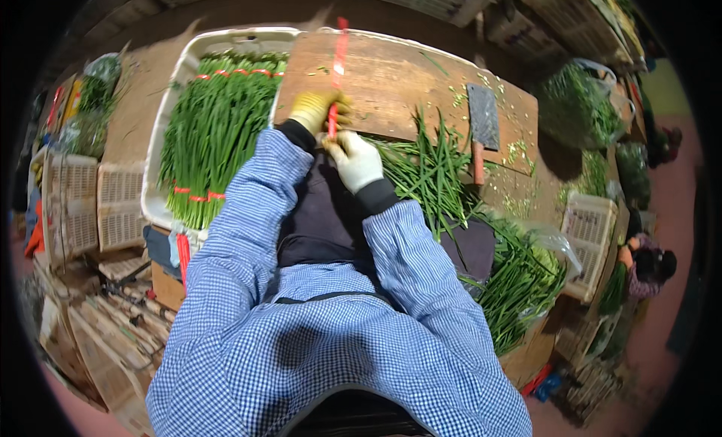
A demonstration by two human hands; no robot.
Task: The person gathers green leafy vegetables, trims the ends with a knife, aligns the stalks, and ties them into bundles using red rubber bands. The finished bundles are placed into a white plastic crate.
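A narrow red strip (pixel 339 56), apparently tape or ribbon, runs across the wooden board (pixel 389 70) down to both hands. My left hand (pixel 316 110), in a yellow-coated glove, has its fingers curled around the strip. At the strip's lower end my right hand (pixel 358 161), in a white glove, pinches with thumb and fingertips. Bundles of green garlic chives (pixel 220 127), tied with red bands, fill a white plastic crate (pixel 158 155) on the left. Loose chives (pixel 431 172) lie to the right of my right hand, over the board's near edge.
A cleaver (pixel 484 118) with a wooden handle rests on the board among chopped scraps. More loose chives (pixel 516 284) lie at lower right near clear plastic. A bulging bag of greens (pixel 581 107) stands beyond. White crates (pixel 586 239) sit around; another person (pixel 648 268) is at far right.
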